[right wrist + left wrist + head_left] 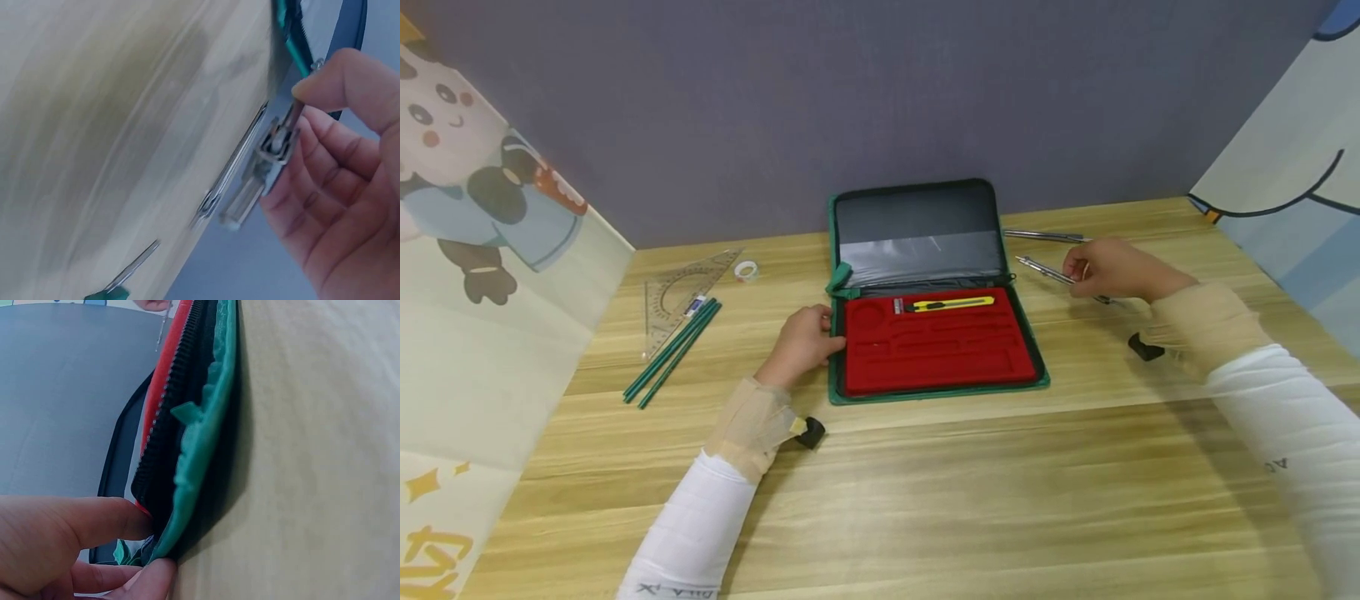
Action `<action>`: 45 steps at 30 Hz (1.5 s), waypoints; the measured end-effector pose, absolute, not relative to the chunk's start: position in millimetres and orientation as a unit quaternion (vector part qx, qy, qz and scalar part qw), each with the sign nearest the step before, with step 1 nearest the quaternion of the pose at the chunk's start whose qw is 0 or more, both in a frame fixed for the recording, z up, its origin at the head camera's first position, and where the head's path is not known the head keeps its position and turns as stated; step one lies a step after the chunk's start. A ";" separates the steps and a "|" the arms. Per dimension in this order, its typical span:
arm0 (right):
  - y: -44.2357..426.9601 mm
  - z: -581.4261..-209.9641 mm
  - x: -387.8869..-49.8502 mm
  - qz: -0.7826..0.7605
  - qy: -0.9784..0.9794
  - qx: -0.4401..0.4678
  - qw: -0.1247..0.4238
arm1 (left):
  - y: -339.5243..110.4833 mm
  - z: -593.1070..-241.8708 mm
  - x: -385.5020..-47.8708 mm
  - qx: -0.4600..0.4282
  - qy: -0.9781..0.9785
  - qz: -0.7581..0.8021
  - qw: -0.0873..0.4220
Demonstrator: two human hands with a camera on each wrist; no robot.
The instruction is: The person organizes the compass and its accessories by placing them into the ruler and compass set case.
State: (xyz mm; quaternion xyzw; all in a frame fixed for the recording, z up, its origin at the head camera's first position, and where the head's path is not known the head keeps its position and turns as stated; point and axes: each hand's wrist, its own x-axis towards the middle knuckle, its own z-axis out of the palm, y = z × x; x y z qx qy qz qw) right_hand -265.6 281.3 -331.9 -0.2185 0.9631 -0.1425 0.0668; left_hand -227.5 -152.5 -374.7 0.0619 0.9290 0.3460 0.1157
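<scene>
A green zip case (1042, 367) lies unfolded on the table, its red molded insert (940, 362) facing up. A yellow utility knife (955, 305) and a small blade pack (898, 306) sit in the insert's top slots. My left hand (801, 343) pinches the case's left edge, fingers above and below its green rim (203, 437). Right of the case, my right hand (1116, 268) holds a silver metal drawing compass (275, 147) between thumb and fingers, above the table. Another slim metal instrument (1045, 236) lies behind that hand, close to the lid.
At the left lie a clear set square with a protractor scale (658, 304), a small eraser (696, 306), several green pencils (673, 350) and a white tape roll (746, 270). A green-ended metal tool (131, 269) shows in the right wrist view. A grey panel (775, 125) stands behind.
</scene>
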 end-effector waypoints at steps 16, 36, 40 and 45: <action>231.9 -324.2 -266.6 -0.153 0.936 -0.305 0.086 | -155.3 -375.2 -225.8 0.061 0.928 0.349 0.113; 161.3 -330.7 -270.9 -0.163 0.902 -0.378 0.131 | -152.6 -375.3 -228.2 0.060 0.928 0.350 0.112; 153.6 -333.9 -271.5 -0.160 0.899 -0.383 0.138 | -152.6 -376.0 -228.0 0.060 0.929 0.349 0.110; 144.8 -334.9 -271.8 -0.152 0.894 -0.395 0.147 | -152.8 -375.8 -227.9 0.062 0.929 0.348 0.112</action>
